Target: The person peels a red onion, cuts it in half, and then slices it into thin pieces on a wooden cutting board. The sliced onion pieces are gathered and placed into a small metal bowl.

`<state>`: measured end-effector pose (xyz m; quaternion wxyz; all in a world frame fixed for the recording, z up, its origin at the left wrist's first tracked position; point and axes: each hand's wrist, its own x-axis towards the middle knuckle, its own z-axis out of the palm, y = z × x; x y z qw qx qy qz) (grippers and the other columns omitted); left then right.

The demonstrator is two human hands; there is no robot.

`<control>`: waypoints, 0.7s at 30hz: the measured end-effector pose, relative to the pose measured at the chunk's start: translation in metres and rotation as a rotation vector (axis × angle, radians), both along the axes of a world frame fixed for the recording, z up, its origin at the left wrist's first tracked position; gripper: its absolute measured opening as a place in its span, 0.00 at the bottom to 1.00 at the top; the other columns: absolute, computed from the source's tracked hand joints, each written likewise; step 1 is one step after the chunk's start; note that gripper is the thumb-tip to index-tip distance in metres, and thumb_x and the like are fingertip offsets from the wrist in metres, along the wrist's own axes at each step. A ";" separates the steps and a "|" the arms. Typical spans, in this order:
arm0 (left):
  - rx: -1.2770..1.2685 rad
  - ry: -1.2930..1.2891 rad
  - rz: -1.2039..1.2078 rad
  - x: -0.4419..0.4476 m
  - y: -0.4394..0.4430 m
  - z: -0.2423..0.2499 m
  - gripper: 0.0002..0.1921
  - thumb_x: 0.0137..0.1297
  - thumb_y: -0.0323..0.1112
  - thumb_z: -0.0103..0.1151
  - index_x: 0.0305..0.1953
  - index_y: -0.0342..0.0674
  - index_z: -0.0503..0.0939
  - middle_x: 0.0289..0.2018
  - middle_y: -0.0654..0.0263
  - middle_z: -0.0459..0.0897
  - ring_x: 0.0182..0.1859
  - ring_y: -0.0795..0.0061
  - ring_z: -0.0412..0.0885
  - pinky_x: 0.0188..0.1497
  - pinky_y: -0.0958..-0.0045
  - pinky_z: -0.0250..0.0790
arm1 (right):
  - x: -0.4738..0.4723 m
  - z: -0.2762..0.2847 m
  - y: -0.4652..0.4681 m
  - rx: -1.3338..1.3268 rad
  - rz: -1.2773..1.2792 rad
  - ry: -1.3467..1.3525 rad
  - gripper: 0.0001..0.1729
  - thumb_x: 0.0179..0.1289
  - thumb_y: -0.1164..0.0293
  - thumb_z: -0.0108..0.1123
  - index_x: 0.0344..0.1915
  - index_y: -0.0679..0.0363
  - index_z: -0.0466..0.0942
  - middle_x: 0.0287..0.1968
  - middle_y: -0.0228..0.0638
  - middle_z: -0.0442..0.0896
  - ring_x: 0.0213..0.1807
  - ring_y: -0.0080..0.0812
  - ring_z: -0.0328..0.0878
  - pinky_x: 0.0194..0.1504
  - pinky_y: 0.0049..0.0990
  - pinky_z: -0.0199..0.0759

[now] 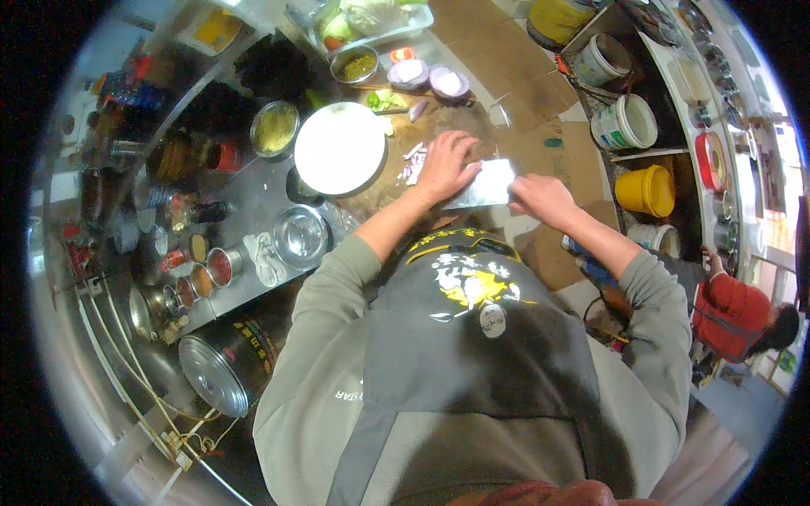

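Note:
My right hand (pixel 544 199) is closed at the right end of a broad, shiny cleaver blade (pixel 493 183); the handle is hidden. Against the blade's left side, with fingers bent down over the round wooden chopping board (pixel 373 205), is my left hand (pixel 446 164); what lies under its fingers cannot be seen. Chopped purple onion (pixel 412 166) lies just left of that hand. Further back are two cut purple onion halves (pixel 408 74), a tomato piece (pixel 402 55) and some cut green vegetable (pixel 386 100). A white plate (pixel 340 148) overlaps the board's left side.
Bowls of chopped food (pixel 274 129) and a metal bowl (pixel 300 237) stand left. At the back is a clear tray of vegetables (pixel 405 28). Shelves right hold white buckets (pixel 623 123) and a yellow bucket (pixel 645 191). A person in red (pixel 731 316) is at far right.

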<state>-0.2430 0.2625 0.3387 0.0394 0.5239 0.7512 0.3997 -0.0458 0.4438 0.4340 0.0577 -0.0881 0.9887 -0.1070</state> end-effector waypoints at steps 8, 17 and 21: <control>-0.130 0.030 0.124 -0.012 -0.005 0.001 0.26 0.64 0.44 0.67 0.61 0.44 0.78 0.63 0.53 0.74 0.65 0.47 0.69 0.68 0.49 0.62 | -0.007 0.003 -0.005 -0.025 0.032 0.004 0.18 0.63 0.57 0.67 0.41 0.54 0.71 0.36 0.34 0.81 0.40 0.41 0.82 0.40 0.39 0.79; 0.001 -0.177 0.282 -0.025 -0.071 -0.029 0.13 0.71 0.30 0.55 0.54 0.35 0.78 0.57 0.50 0.79 0.62 0.47 0.74 0.67 0.54 0.65 | 0.036 0.010 0.017 -0.069 -0.217 0.028 0.20 0.66 0.57 0.66 0.53 0.51 0.78 0.42 0.34 0.83 0.44 0.42 0.83 0.42 0.39 0.79; -0.015 -0.166 0.299 -0.018 -0.073 -0.021 0.15 0.72 0.30 0.54 0.57 0.34 0.78 0.55 0.50 0.79 0.60 0.46 0.74 0.67 0.54 0.64 | 0.037 0.006 0.015 -0.050 -0.196 0.062 0.20 0.66 0.57 0.66 0.54 0.50 0.78 0.40 0.34 0.82 0.43 0.40 0.82 0.41 0.38 0.79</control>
